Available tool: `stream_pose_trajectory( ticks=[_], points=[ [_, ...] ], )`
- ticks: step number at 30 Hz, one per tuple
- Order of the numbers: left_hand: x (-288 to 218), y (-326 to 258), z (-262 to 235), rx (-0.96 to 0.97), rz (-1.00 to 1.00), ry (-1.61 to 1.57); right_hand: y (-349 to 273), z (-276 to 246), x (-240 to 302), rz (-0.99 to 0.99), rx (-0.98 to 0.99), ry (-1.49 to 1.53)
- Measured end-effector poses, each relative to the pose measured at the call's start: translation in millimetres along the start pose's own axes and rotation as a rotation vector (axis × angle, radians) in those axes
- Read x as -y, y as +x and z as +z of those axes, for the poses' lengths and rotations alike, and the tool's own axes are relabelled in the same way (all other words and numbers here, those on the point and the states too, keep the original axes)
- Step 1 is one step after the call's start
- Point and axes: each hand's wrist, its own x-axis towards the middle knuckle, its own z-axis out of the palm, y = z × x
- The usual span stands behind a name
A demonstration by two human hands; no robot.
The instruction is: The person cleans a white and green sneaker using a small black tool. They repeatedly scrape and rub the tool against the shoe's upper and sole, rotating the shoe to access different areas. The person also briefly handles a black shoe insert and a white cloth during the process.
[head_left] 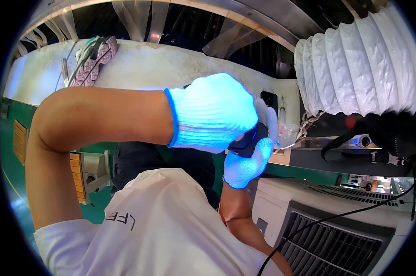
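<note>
Both my hands wear white knit gloves, lit bright blue, and meet over the near side of the workbench. My left hand [219,112] is closed, its back toward me and its fingers hidden; what lies inside it cannot be made out. Beside and below it, my right hand [249,163] curls its thumb and fingers round a dark, smooth object [247,141]. That object's kind is not clear, since the left hand covers much of it. Off to the left on the bench lies a sneaker [93,60] with a pinkish patterned sole, apart from both hands.
A dark phone [268,99] and a clear thin tube-like tool [282,112] lie right of my hands. A large white flexible duct [359,69] hangs at the right. Below stands a grey air cooler [327,230], a black cable crossing it. Clear strip curtains [134,18] hang behind the bench [157,60].
</note>
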Motion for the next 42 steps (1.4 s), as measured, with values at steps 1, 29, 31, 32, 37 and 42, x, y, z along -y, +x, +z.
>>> stream_pose_trajectory(
  ticks=[1,29,31,32,37,42],
  points=[
    [1,-4,-1,-0.023,0.051,-0.017,-5,5,0,-0.014,-0.046,-0.036],
    [-22,-77,128,-0.844,0.167,-0.212,-43,5,62,0.174,0.167,-0.628],
    [-24,-77,135,-0.894,0.170,-0.184,-46,7,61,0.070,0.181,-0.786],
    [-24,-77,140,-0.890,0.168,-0.199,-51,7,59,0.020,0.162,-0.863],
    [14,-94,82,-0.644,0.087,-0.424,-73,23,27,-0.257,0.073,-0.686],
    [-2,-157,103,-0.717,-0.130,-0.593,-64,12,-5,-0.203,0.137,-0.564]
  ],
)
